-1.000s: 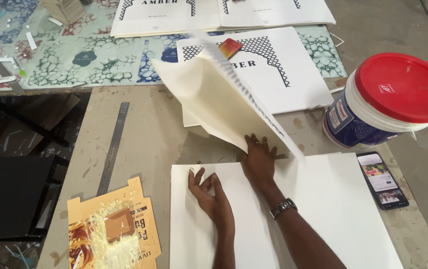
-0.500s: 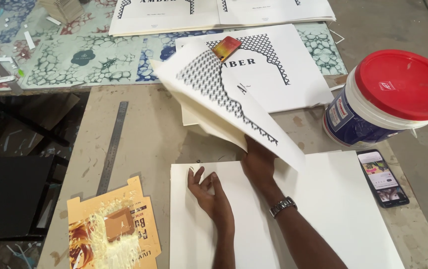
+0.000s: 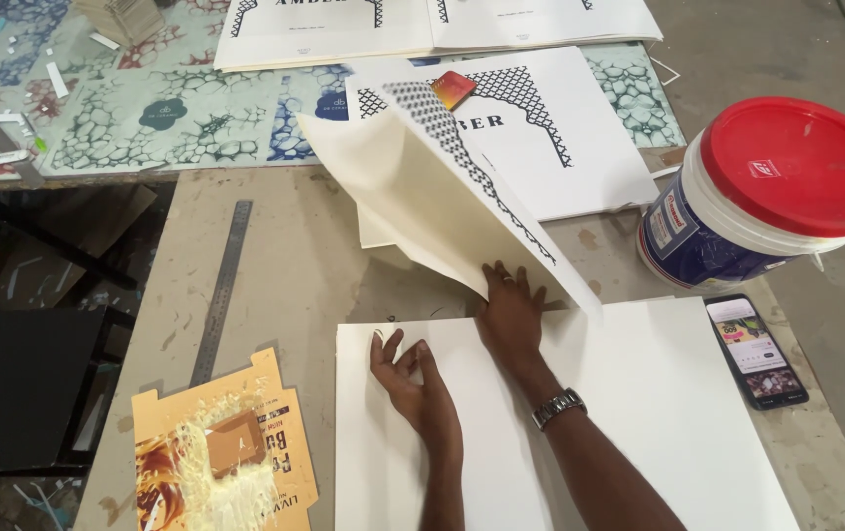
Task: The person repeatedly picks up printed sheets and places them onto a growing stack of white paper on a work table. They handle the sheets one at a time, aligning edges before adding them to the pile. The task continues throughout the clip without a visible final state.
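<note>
Since a second ago, the printed sheet [image 3: 442, 197] has been lifted further by the gripping right hand [image 3: 511, 315], while the white board [image 3: 639, 413] is pressed by the open left hand [image 3: 413, 379].

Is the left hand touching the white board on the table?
Touching. The head view shows the left hand lying flat on the white board, palm and fingers pressed on its surface, no gap visible.

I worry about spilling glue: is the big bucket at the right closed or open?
Closed. The white bucket stands upright on the table, and its red lid covers the whole top.
</note>
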